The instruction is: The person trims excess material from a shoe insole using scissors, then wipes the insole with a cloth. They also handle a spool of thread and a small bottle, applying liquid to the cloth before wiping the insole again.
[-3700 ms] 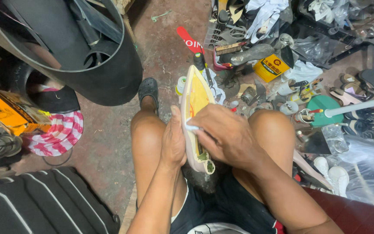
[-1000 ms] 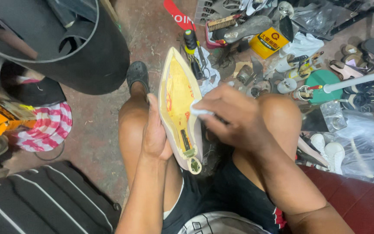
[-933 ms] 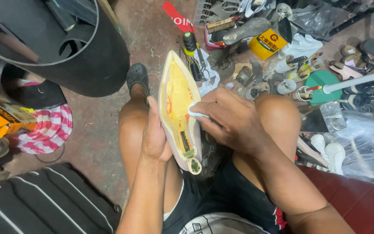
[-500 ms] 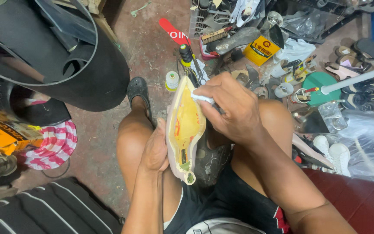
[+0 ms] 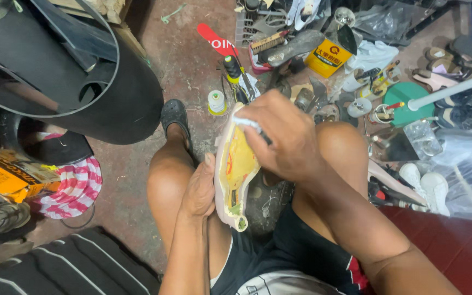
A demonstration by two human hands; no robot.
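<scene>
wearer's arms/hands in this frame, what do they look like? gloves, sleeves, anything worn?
Both arms are bare from the frame edge down: no sleeves show, and no gloves. The left hand and right hand show no rings, watch or bands on the sides visible. Only clothing in view is dark shorts with a red and white pattern.

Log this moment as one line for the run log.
left hand: steadies shoe sole on lap | right hand: presses small white tool onto sole's yellow inside, near the far end
</scene>
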